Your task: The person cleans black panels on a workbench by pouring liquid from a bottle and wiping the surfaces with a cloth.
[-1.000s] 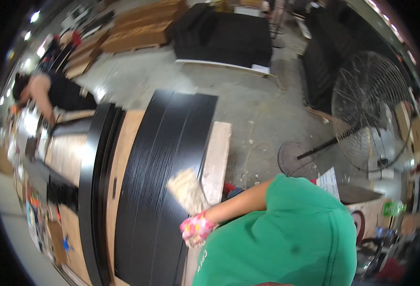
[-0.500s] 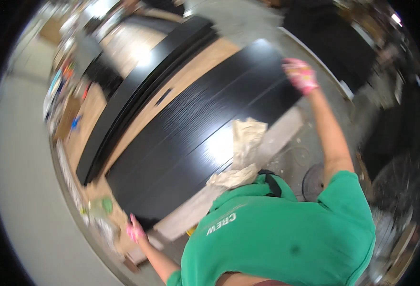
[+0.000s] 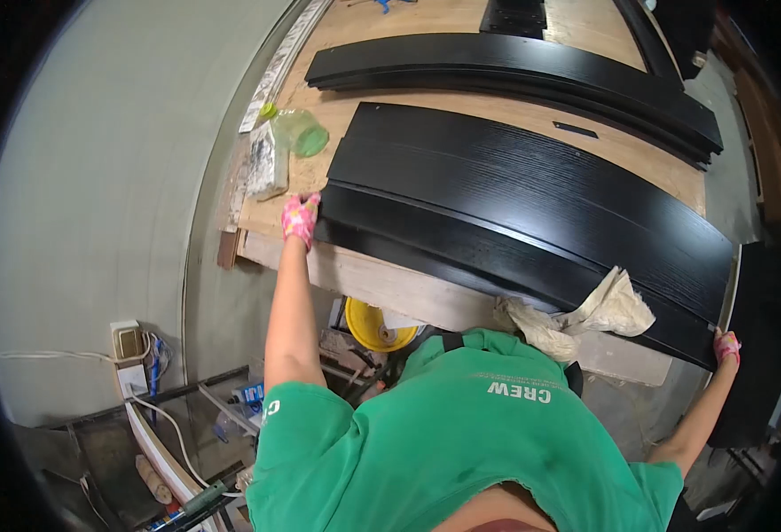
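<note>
My left hand [image 3: 300, 220], in a pink patterned glove, is closed on the left end of a long black board [image 3: 426, 244] at the bench's near edge. At the far right end of that board, my right hand [image 3: 727, 347], gloved alike, grips its corner. Behind it, touching, lies a wider black panel [image 3: 514, 182] with a wood-grain surface and a curved far edge. A crumpled cream cloth [image 3: 608, 306] lies over the front board near my body. The undersides of the fingers are hidden.
Farther back on the wooden bench [image 3: 341, 182] sits a stack of black boards [image 3: 497, 62], with a small dark strip [image 3: 576, 129] before it. A green plastic bottle [image 3: 302, 133] stands at left, beside a grey wall [image 3: 115, 177]. Below is a yellow bucket [image 3: 377, 324].
The view has turned, so the boards now run nearly across it. My left hand, earlier with fingers apart by the near corner, now grips the board's end; my right hand holds the opposite end.
</note>
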Demonstrator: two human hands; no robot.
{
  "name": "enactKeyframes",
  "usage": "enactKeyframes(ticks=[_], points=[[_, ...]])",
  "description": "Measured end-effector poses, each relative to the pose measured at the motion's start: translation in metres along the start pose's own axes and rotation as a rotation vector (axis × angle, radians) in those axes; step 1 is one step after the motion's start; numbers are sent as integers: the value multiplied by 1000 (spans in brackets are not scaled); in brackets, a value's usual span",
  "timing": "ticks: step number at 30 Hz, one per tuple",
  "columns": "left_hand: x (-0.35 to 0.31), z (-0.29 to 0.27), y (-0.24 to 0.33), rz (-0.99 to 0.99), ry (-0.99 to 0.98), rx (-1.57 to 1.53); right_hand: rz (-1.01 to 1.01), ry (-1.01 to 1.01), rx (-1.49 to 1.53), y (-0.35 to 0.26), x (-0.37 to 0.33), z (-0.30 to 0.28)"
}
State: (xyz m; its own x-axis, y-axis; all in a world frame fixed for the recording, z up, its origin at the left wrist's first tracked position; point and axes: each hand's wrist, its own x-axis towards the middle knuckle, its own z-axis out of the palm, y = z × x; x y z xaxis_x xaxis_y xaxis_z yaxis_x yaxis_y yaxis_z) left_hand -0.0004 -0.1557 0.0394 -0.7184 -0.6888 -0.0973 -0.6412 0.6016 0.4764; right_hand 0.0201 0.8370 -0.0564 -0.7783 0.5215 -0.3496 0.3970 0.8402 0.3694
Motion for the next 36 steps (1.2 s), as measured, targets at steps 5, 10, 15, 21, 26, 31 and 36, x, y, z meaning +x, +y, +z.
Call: enactKeyframes(ticks=[5,10,15,21,26,31,36], points=[[43,2,-4,-140,-16,-488,12,-277,784,7,4,-41],[54,9,-15,-242,-140,-1017,186,-344,1382,-13,-45,-76],[64,23,-7,-127,-115,-1242,12,-258,1678,1,-38,-54],[75,22,-7,-206,-212,-1116,28,-392,1758,8,-22,-47],[67,28,3,-173,-170,-1168,43,-371,1754,20,-28,-42],[47,23,12,-64,-121,-929,-142,629,1065,-145,-174,-136],[43,30,16,-20,-107,-890,-1237,124,665,-326,-343,-156]])
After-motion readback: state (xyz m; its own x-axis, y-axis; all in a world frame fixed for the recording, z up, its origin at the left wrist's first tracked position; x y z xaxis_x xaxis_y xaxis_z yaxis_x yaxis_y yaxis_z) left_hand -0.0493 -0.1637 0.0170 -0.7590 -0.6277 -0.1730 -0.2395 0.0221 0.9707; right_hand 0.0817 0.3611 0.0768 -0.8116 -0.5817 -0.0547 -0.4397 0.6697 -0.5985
